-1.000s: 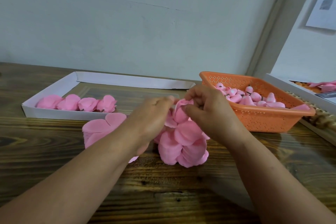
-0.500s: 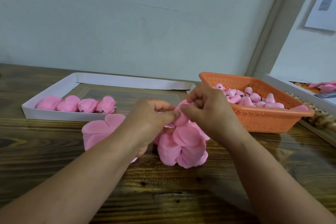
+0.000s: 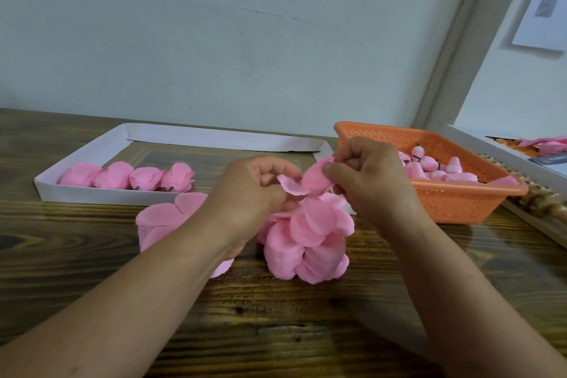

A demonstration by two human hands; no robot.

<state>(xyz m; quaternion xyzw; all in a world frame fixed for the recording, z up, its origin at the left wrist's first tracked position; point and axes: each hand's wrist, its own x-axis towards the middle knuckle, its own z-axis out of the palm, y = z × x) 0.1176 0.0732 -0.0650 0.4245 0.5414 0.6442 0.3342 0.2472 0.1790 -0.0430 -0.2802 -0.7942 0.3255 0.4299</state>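
While the left grip [image 3: 249,196] and right grip [image 3: 368,181] pinch 2 pink petals [image 3: 316,182], the dark wooden bench [image 3: 291,316] runs far to a pale wall [image 3: 245,40], with an orange basket [image 3: 460,205] at right.

I sit at a brown wooden table [image 3: 276,316] with dark lines and little knots in the wood. It is shiny, and soft light gleams on it. Behind the table is a plain pale wall [image 3: 214,40], a bit blue-green, with a thin line across it. On my right a pale strip [image 3: 463,49] runs up the corner. Past it is another white wall [image 3: 497,95] with a sheet of paper [image 3: 543,3] stuck on it.
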